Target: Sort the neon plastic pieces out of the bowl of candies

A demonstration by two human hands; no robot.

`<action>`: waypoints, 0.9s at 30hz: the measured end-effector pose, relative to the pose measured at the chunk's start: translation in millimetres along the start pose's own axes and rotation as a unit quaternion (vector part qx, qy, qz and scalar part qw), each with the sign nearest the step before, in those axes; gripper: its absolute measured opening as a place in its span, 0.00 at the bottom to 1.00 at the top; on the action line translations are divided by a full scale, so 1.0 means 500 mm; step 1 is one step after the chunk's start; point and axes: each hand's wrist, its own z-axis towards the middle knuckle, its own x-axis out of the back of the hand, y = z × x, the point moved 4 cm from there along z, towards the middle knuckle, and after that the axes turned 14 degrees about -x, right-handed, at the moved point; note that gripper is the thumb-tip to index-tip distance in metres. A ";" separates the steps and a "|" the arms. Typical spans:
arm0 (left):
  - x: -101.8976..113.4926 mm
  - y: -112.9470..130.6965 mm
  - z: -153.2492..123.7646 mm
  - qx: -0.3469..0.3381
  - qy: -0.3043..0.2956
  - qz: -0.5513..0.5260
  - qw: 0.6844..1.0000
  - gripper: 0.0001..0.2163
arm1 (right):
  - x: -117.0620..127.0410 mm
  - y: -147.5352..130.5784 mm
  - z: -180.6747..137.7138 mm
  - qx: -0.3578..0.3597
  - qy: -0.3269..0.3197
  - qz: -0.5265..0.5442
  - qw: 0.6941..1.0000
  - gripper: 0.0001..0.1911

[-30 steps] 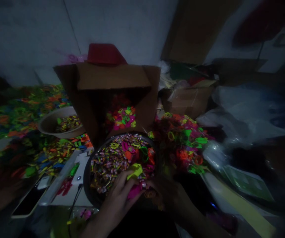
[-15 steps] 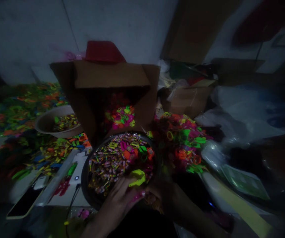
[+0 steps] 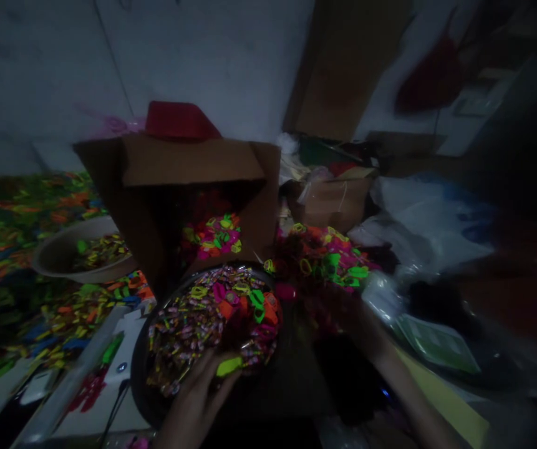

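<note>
Left hand (image 3: 198, 393) gripping a bright yellow plastic piece (image 3: 229, 366) over a round black basin (image 3: 139, 377), right hand (image 3: 345, 308) hovering right of the basin near neon plastic pieces (image 3: 336, 262), its fingers too dark to tell

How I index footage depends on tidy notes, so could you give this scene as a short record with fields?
Left hand: holds yellow-green piece at dark basin
Right hand: near pile of bright pieces; too dark to tell its grip
Basin contents: small pieces, larger bright pieces
Behind basin: cardboard box, open side facing camera, red object on top
Left of box: pale bowl
Light: dim
</note>
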 end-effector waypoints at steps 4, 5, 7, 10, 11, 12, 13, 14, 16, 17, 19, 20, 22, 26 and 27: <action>-0.014 -0.009 -0.022 -0.048 -0.032 0.060 0.997 0.13 | 0.019 0.023 0.026 -0.064 0.053 0.037 0.996 0.14; -0.018 -0.010 -0.029 -0.067 -0.033 0.071 0.995 0.15 | 0.012 0.021 0.019 -0.068 0.044 0.059 0.995 0.14; -0.023 -0.013 -0.042 -0.093 -0.023 0.076 0.992 0.16 | -0.014 0.007 -0.006 -0.060 -0.002 0.111 0.992 0.12; -0.020 -0.008 -0.039 -0.097 -0.008 0.065 0.993 0.12 | -0.057 -0.033 -0.057 0.015 -0.064 0.163 0.984 0.07; -0.017 -0.001 -0.031 -0.092 -0.006 0.060 0.994 0.11 | -0.067 -0.051 -0.075 0.057 -0.080 0.172 0.980 0.07; -0.013 0.006 -0.021 -0.082 -0.002 0.053 0.995 0.09 | -0.075 -0.068 -0.093 0.099 -0.095 0.177 0.975 0.08; -0.009 0.016 -0.008 -0.073 0.001 0.046 0.996 0.08 | -0.080 -0.085 -0.110 0.137 -0.109 0.184 0.967 0.09; -0.003 0.025 0.005 -0.060 0.014 0.034 0.998 0.08 | -0.083 -0.101 -0.127 0.167 -0.123 0.190 0.960 0.10; 0.010 0.046 0.030 -0.059 0.042 0.019 0.997 0.08 | -0.080 -0.129 -0.154 0.202 -0.135 0.191 0.951 0.10; 0.015 0.054 0.039 -0.062 0.054 0.017 0.996 0.08 | -0.074 -0.141 -0.166 0.219 -0.131 0.191 0.948 0.10; 0.023 0.066 0.051 -0.075 0.064 0.023 0.995 0.07 | -0.062 -0.162 -0.182 0.243 -0.124 0.191 0.943 0.10; 0.025 0.068 0.053 -0.079 0.065 0.026 0.994 0.07 | -0.057 -0.170 -0.187 0.250 -0.122 0.192 0.941 0.11; 0.025 0.067 0.052 -0.083 0.058 0.024 0.995 0.06 | -0.052 -0.177 -0.191 0.256 -0.116 0.197 0.939 0.12; 0.015 0.060 0.045 -0.082 0.028 -0.031 0.996 0.06 | -0.059 -0.169 -0.188 0.263 -0.088 0.192 0.942 0.15; 0.012 0.060 0.044 -0.081 0.021 -0.046 0.995 0.07 | -0.062 -0.166 -0.188 0.268 -0.083 0.186 0.942 0.15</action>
